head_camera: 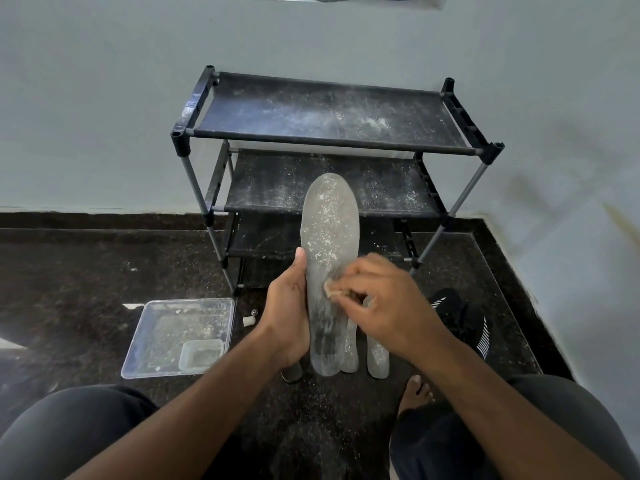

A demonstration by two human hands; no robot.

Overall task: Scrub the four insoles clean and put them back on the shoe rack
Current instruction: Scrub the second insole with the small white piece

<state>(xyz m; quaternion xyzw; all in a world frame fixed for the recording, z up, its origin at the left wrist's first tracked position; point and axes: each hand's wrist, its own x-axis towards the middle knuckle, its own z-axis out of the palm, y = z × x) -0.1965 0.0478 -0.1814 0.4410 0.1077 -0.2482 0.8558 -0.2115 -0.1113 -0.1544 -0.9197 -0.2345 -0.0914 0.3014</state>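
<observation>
**Insole held upright and rubbed in front of dusty shoe rack**

Dark speckled stone floor (104, 289) meets a pale grey wall (104, 116) in a corner. Held insole (329, 244): grey, translucent, flecked with white residue toward the toe, standing upright with heel down. Left hand (289, 317) grips its left edge, thumb lying up along that edge. Right hand (377, 299) pinches a small pale scrubbing piece (330, 291) against the insole's middle; its material cannot be made out. Further insoles (378, 358) lie on the floor directly behind and beside the held one, partly hidden. Black three-tier shoe rack (329, 112) stands against the wall beyond, its shelves dusted white. Clear plastic tray (138, 348) sits on the floor to the left, a smaller tub (201, 355) inside it. Black sock with white stripes (467, 320) lies right. No legible writing or brand marks anywhere.
</observation>
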